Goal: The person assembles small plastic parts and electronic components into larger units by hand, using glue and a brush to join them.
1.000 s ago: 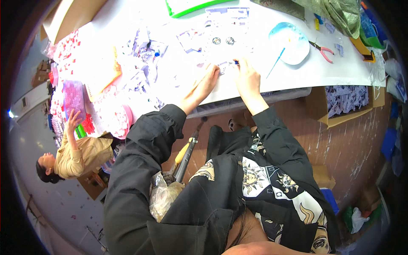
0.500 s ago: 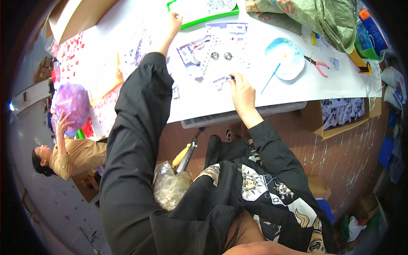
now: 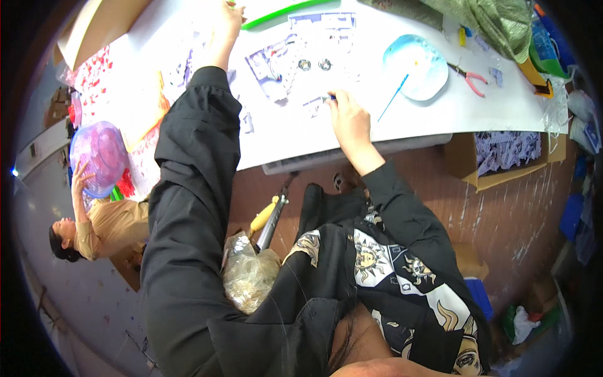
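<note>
My left hand [image 3: 226, 22] reaches to the top edge of the view, beside the green rim of a tray [image 3: 286, 11]. Its fingers are curled, and whatever they hold is hidden. Lower on the white table, my right hand [image 3: 350, 122] pinches a small dark blue piece [image 3: 331, 97]. Just left of those fingertips lies a small pale purple plastic part [image 3: 312, 108]. Beyond it are two black round pieces [image 3: 304, 65] and larger pale purple plastic parts [image 3: 270, 69]. A pale blue round dish [image 3: 414, 72] stands to the right, with a thin blue stick [image 3: 394, 97] leaning against it.
Pink-handled pliers [image 3: 474, 81] and a green woven sack [image 3: 490, 22] lie at the right. An open carton of purple parts [image 3: 509, 151] stands below the table edge. At the left, a person [image 3: 94, 232] holds a purple basket [image 3: 98, 157] near red pieces.
The whole view has shifted, so the table sits higher and further left. My left hand has moved slightly left along the tray. My right hand keeps its pinch beside the small purple part.
</note>
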